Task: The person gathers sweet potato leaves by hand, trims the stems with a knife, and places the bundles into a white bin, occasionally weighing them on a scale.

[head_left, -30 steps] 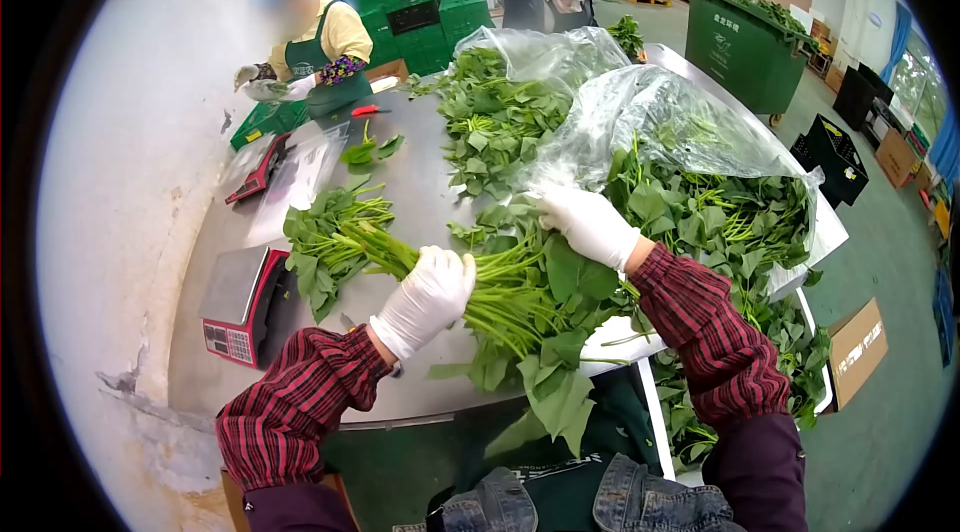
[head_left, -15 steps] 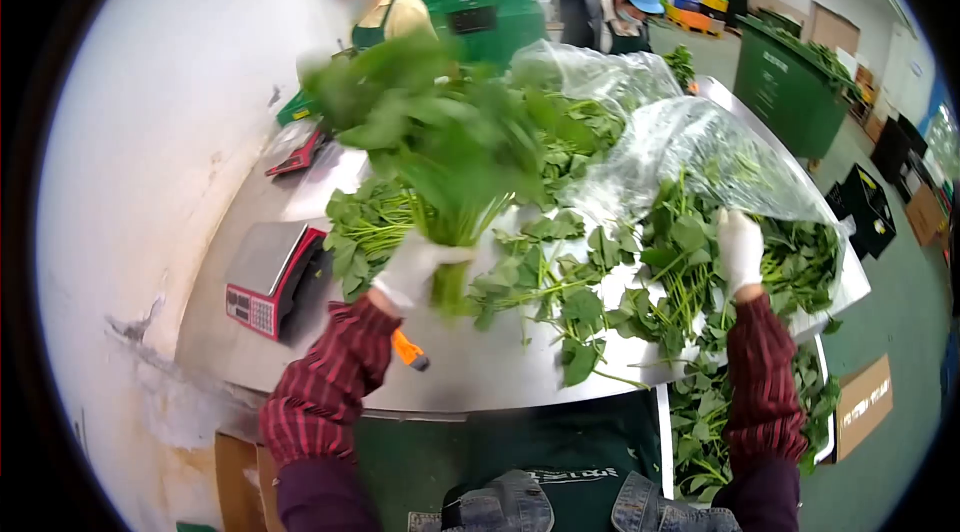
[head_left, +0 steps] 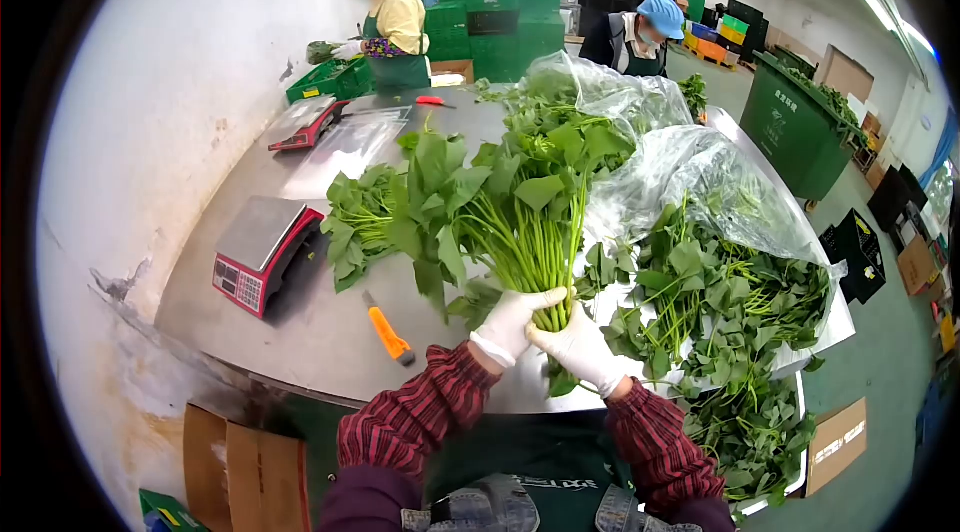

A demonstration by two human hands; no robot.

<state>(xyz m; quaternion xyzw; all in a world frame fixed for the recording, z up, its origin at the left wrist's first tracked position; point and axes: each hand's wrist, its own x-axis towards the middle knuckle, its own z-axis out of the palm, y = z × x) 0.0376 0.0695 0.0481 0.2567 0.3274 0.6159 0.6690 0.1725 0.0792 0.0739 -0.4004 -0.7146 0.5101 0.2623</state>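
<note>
A thick bunch of leafy green stems (head_left: 525, 232) stands tilted over the near part of the metal table (head_left: 300, 342), its leaves fanned away from me. My left hand (head_left: 517, 322), in a white glove, is wrapped round the stems from the left. My right hand (head_left: 583, 347), also gloved, closes on the lower stems from the right. Left of the hands lies an orange-handled knife (head_left: 388, 334). A smaller bundle of greens (head_left: 360, 222) rests behind the held bunch. On the right, loose greens (head_left: 700, 282) spill from a clear plastic bag (head_left: 700, 177).
Two red scales (head_left: 262, 247) (head_left: 305, 122) stand at the left. Clear plastic sheets (head_left: 350, 147) and a red-handled knife (head_left: 432, 101) lie farther back. A white crate of greens (head_left: 745, 432) sits below the right edge. Two co-workers (head_left: 400, 27) (head_left: 635, 37) stand beyond the table.
My right hand has left the pile on the right and come over to the stems. The bunch in my left hand has moved right and nearer the middle.
</note>
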